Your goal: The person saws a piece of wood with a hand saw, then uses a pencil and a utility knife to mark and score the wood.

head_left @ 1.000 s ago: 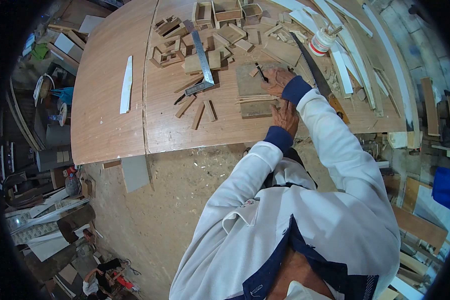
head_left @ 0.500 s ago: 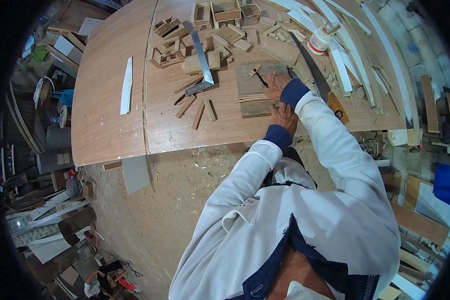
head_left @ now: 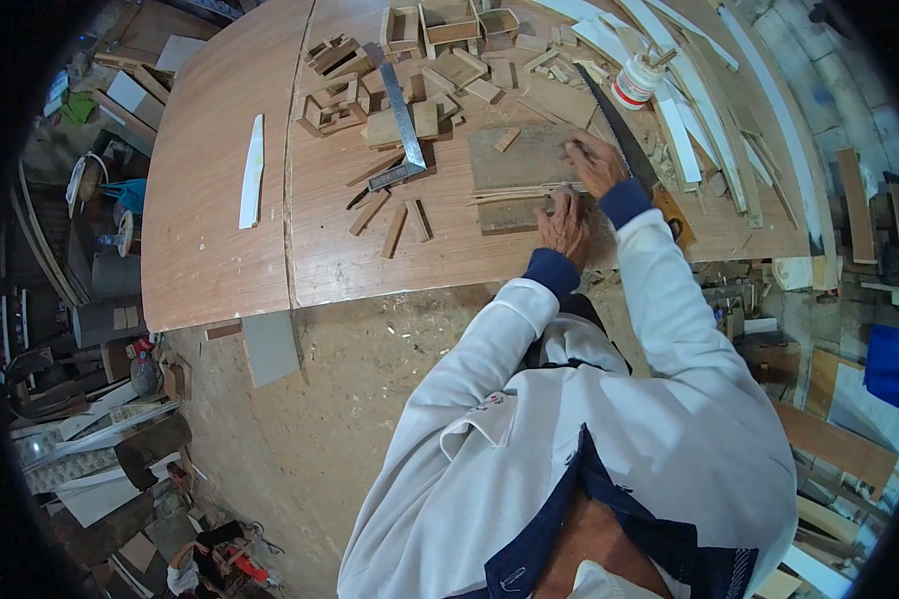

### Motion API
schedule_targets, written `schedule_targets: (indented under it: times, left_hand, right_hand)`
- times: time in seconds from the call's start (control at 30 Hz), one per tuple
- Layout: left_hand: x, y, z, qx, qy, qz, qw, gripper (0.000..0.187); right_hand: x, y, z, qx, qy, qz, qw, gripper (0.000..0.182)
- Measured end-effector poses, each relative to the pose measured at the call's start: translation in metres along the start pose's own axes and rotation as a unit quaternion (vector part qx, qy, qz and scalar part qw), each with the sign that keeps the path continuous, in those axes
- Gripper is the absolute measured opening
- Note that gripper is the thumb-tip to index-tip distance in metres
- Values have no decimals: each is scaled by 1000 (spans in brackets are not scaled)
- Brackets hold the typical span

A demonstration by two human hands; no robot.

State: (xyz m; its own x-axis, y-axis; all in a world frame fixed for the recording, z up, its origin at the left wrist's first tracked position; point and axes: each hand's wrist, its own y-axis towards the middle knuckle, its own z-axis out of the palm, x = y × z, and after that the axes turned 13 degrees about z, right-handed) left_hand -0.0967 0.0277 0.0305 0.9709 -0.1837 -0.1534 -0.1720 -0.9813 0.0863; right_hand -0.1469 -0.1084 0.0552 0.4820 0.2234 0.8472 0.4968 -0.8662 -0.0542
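A flat board (head_left: 514,165) lies near the table's front edge, with thin wooden strips (head_left: 514,195) across it. My left hand (head_left: 566,228) is on the right end of the strips, its fingers bent over them and holding them against the board. Just above and to the right is my right hand (head_left: 595,166), its fingers curled together over the board's right side. Whatever it holds is too small and shadowed to name. A small wood piece (head_left: 507,139) rests on the board, apart from both hands. Right of my right hand lies a handsaw (head_left: 619,130) with a wooden handle.
A metal try square (head_left: 402,120) lies among small wood blocks and little wooden boxes (head_left: 449,22). Further right are a white glue tub (head_left: 636,82) holding sticks and several long white strips (head_left: 677,130). One white tapered piece (head_left: 254,172) lies on the left of the table (head_left: 210,250).
My right hand has moved right, away from the small wood piece, which now lies turned on the board. The dark, thin tool seen at its fingertips no longer shows clearly. My left hand stays nearly in place.
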Motion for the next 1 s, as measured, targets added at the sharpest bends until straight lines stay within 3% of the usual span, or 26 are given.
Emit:
schedule_targets:
  times: [0.07, 0.1, 0.27, 0.37, 0.43, 0.5, 0.57, 0.6, 0.63, 0.73, 0.8, 0.9, 0.93, 1.0]
  left_hand:
    - [3, 0, 8, 2, 1, 3, 1000, 40]
    - [6, 0, 13, -39, 18, 5, 999, 43]
    - [19, -12, 14, -151, -20, 27, 988, 53]
    - [35, -25, -5, -180, -23, 0, 983, 55]
    - [49, -30, -7, -195, -61, -100, 974, 53]
    - [61, -34, -18, -197, -49, -123, 971, 49]
    - [78, -34, -8, -173, -159, -150, 960, 45]
    - [82, -33, -8, -213, -240, -138, 937, 46]
    - [82, -29, -7, -212, -239, -136, 938, 46]
    - [81, -15, -14, -259, -286, -175, 906, 43]
    - [89, -5, -8, -285, -490, -191, 802, 36]
    - [93, -3, -23, -251, -408, -209, 852, 31]
    - [101, -3, -12, -268, -331, -155, 891, 32]
    - [99, 0, -23, -231, -312, -149, 909, 35]
  right_hand:
    - [-12, -16, -11, -33, -92, -44, 994, 17]
    - [-16, -25, -15, -39, -130, -59, 989, 16]
    - [-25, -49, -17, -41, -180, -111, 976, 22]
    - [-32, -49, -14, -72, -218, -149, 962, 22]
    - [-32, -49, -13, -80, -190, -163, 965, 22]
    - [-21, -55, -8, -96, -150, -130, 975, 21]
    - [-9, -66, 5, -112, -110, -98, 983, 20]
    - [-3, -72, 14, -117, -56, -75, 989, 20]
    - [2, -76, 22, -122, -2, -53, 991, 21]
    - [6, -83, 43, -137, 4, -101, 985, 22]
    - [6, -84, 53, -152, 11, -135, 979, 20]
    - [13, -91, 45, -119, 39, -92, 988, 19]
    - [11, -91, 39, -148, -1, -102, 984, 19]
    - [-8, -85, 34, -184, -54, -90, 977, 19]
